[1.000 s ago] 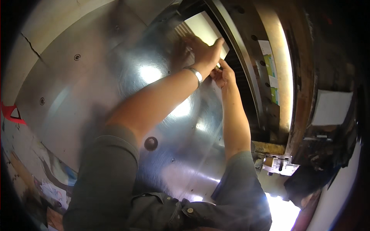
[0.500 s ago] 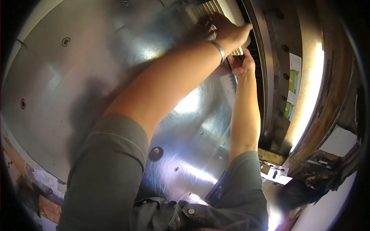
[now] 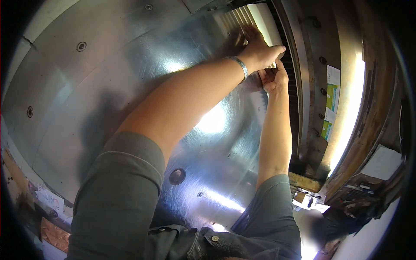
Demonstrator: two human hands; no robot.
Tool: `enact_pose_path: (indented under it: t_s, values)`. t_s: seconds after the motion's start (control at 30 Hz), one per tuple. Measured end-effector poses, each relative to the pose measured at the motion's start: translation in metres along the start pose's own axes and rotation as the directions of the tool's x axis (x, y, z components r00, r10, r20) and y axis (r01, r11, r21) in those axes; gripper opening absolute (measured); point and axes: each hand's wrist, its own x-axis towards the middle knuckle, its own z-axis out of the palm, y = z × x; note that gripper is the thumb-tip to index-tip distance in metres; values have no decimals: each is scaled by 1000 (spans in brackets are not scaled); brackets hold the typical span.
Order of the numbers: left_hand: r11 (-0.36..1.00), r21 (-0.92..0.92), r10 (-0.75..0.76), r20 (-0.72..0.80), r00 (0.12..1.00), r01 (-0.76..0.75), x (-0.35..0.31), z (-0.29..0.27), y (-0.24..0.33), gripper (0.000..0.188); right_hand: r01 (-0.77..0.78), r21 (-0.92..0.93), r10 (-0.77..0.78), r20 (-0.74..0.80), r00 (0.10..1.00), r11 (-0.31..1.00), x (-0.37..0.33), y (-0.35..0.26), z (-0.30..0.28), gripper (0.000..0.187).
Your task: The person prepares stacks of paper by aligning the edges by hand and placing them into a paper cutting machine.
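At the far right of a shiny metal table (image 3: 208,143) lies a long pale block (image 3: 265,26) with ridged sides, perhaps a stack of paper or card; its kind is not clear. My left hand (image 3: 260,51) grips the block's near end, fingers along the left side and thumb at the right. Close below it, my right hand (image 3: 276,79) cups the same near end with bent fingers. Its fingertips are partly hidden under the left hand. A band circles my left wrist.
Along the right of the table runs a dark slotted edge (image 3: 291,82). Beyond it stand a metal bar with bolts (image 3: 323,91), green and white labels (image 3: 331,97) and a bright light strip (image 3: 353,108). Round holes (image 3: 177,176) dot the table. A white sheet (image 3: 381,162) is at far right.
The view has shifted slightly. My left hand has slid a little nearer and to the right along the block, so more of its pale top shows. My right hand stays close below.
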Motion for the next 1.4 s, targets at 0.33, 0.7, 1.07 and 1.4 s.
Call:
enact_pose_path:
  t_s: [0.33, 0.7, 1.07, 1.4]
  values:
    - [992, -110, -51, 142, 989, 67, -18, -15, 14, 72, 90, 4, -90, 57, 994, 996, -9, 11, -12, 44]
    - [944, -324, 28, 246, 969, 55, -9, -10, 14, 67, 615, -314, -584, 198, 787, 723, -18, 57, -21, 66]
    - [970, -218, -50, 260, 964, 110, -18, -28, 26, 63, 466, -722, -607, 80, 791, 512, -30, 55, -3, 51]
    - [957, -156, -180, 345, 921, 246, -28, -38, 54, 65, 383, -756, -588, -3, 809, 531, -27, 47, 0, 66]
